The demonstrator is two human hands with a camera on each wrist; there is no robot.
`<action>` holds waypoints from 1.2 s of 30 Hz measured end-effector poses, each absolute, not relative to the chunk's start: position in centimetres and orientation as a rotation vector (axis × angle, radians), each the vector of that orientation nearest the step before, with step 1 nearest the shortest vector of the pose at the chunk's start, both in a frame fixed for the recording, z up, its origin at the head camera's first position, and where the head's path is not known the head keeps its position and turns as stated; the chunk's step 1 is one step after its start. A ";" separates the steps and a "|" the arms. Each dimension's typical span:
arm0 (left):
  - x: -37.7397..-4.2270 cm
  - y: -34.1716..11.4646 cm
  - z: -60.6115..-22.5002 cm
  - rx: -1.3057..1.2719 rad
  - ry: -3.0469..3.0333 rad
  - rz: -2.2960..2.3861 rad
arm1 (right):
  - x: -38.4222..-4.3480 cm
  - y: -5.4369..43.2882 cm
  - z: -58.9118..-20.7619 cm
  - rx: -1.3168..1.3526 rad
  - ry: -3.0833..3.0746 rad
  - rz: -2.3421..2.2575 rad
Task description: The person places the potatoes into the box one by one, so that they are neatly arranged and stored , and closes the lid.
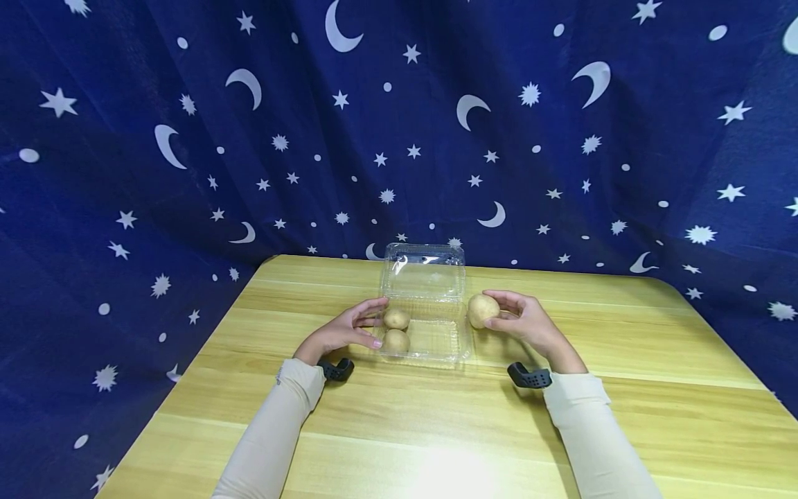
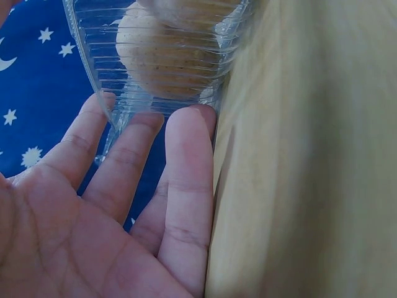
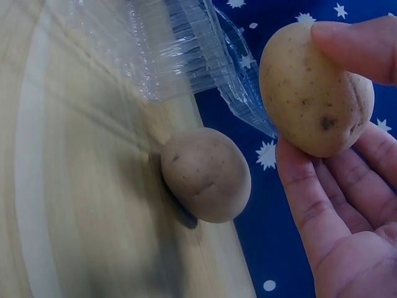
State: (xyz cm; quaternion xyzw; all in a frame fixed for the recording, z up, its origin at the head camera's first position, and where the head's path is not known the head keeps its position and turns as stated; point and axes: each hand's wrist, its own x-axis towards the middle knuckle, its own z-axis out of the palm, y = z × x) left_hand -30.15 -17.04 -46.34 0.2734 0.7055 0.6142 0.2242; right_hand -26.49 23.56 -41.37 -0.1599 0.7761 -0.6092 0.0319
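A clear plastic clamshell box (image 1: 434, 339) sits on the table with its lid (image 1: 424, 274) raised at the back. Two potatoes (image 1: 396, 319) lie in its left part, one behind the other. At the box's left side is my left hand (image 1: 341, 329); its nearly straight fingers (image 2: 118, 167) touch the ribbed wall. My right hand (image 1: 526, 322) pinches a potato (image 3: 310, 93) between thumb and fingers, just right of the box. Below that one, another potato (image 3: 206, 175) rests on the table in the right wrist view; I cannot make it out separately in the head view.
The wooden table (image 1: 374, 430) reaches a dark blue curtain (image 1: 424, 125) with moons and stars at its back and sides. Black wrist bands (image 1: 528, 376) are worn just below each sleeve cuff.
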 end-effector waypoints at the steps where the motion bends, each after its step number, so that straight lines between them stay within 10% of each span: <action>1: -30.1 -17.0 -46.3 0.751 1.947 1.696 | -26.5 23.5 -41.4 -0.499 2.384 -1.878; 36: -30.1 -16.9 -46.2 0.762 1.957 1.691 | -26.4 21.3 -41.6 -0.745 2.337 -1.736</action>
